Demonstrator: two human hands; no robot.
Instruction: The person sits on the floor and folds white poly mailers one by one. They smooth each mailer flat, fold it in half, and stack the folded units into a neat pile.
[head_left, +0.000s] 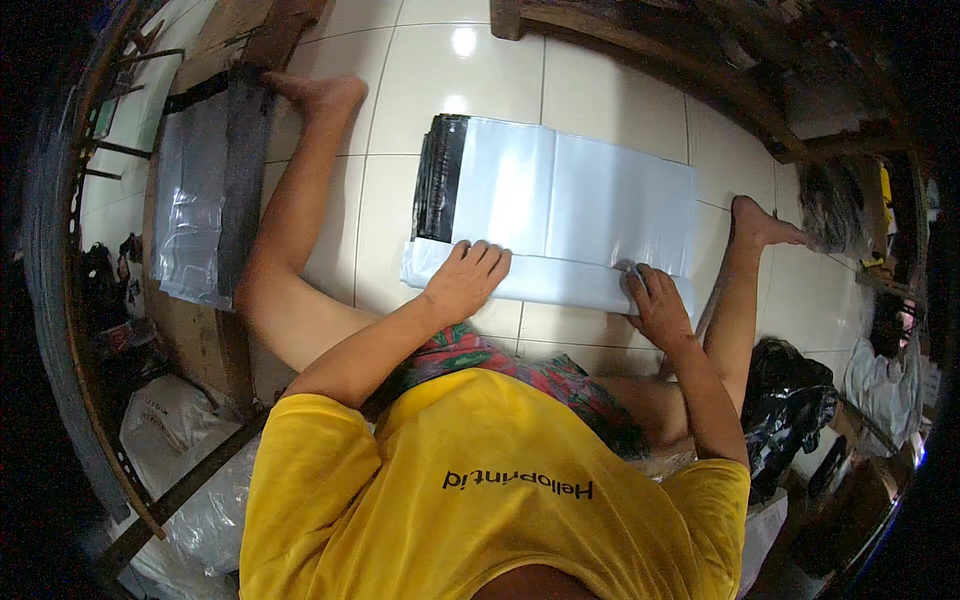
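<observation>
- White plastic fills the middle of my frame: a mailer bag [570, 205] lies flat on the pale floor tiles [380, 210], with its black open end toward the left.
- The bag's near edge is turned up into a folded strip [545, 280] that runs across the centre of the frame.
- My left hand [465, 280] lies palm down on the left end of that strip, fingers loose and spread, pressing and gripping nothing.
- My right hand [655, 305] sits at the strip's right end, fingers curled on its lower edge; I cannot tell whether they pinch it.
- My bare legs are spread either side of the bag.
- At the upper left, a stack of clear-wrapped bags [195, 200] rests on brown cardboard.
- Black plastic bags [790, 400] are heaped at the lower right.
</observation>
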